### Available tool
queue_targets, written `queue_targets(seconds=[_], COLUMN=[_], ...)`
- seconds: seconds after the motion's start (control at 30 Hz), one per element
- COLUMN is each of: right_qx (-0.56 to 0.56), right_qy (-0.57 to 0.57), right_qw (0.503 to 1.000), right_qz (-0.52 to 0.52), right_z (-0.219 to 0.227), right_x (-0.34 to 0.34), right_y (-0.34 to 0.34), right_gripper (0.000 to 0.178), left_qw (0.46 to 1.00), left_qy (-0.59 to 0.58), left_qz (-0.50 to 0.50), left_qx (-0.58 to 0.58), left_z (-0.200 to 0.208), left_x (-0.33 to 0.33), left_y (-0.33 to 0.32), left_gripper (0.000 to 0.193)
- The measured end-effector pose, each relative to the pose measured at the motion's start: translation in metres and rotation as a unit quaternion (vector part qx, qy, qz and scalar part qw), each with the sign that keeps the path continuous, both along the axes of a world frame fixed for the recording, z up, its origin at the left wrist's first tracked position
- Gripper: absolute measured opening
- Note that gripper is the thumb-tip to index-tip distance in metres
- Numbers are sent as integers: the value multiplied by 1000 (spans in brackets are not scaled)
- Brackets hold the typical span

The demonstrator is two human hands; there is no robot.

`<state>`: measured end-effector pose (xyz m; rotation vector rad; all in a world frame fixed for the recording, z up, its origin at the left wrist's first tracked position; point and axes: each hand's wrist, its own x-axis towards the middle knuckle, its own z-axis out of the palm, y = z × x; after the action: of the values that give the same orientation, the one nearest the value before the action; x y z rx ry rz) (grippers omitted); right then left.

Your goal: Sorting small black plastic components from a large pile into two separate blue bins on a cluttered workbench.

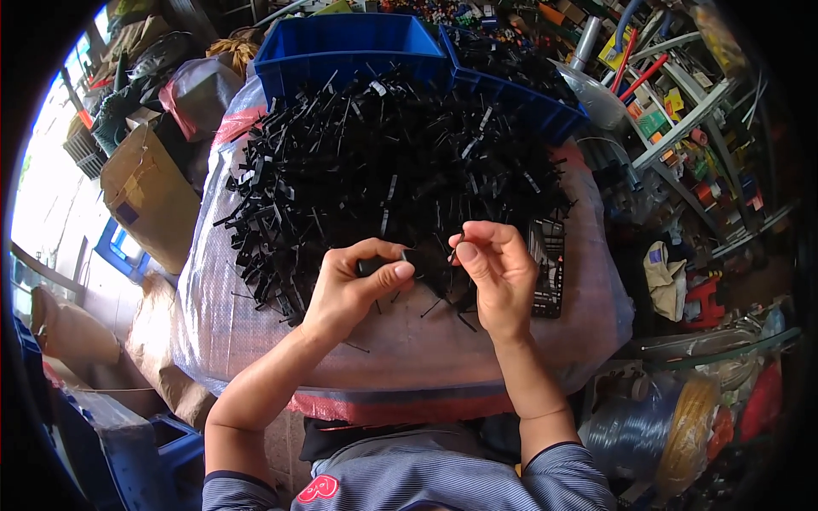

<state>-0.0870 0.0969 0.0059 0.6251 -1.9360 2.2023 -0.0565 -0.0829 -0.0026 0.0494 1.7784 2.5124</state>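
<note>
Head view shows a pale woven sheet (409,353) with red bands spread beneath a broad heap of slender black pieces (358,162). Behind the heap stand a left blue bin (358,72) and a right blue bin (521,104), the latter holding more black pieces. Both hands are above the heap's near edge, apart from each other. Near the right hand (503,281) lies a black panel (548,268), its pale markings too small to read. A red badge (319,488) on the striped shirt (417,473) bears white marks, likewise unclear. The left hand (345,285) is curled around a black piece (370,267); the right pinches a thin dark piece (460,239) between thumb and fingers.
</note>
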Motion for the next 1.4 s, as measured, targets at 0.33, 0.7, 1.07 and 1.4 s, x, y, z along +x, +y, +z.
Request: queue_targets(seconds=[0.33,0.7,1.07,1.4], right_qx=[102,-181,-133,395], right_qy=[-32,-282,-294,363], right_qw=[979,850,862,843], right_qz=[173,407,390,-34], right_z=[7,-33,-26,14], right_x=[-11,-33,-19,10], right_y=[-9,2,-1,-12], right_gripper=[14,5,10,59], left_qw=[923,809,833,999], left_qy=[277,416,417,-11], left_qz=[92,147,126,26], left_qx=[-252,-389,-342,-32], left_z=[-7,-4,2,-3], left_x=[-4,3,5,0], left_y=[-3,7,1,-5], left_gripper=[20,28,24,20])
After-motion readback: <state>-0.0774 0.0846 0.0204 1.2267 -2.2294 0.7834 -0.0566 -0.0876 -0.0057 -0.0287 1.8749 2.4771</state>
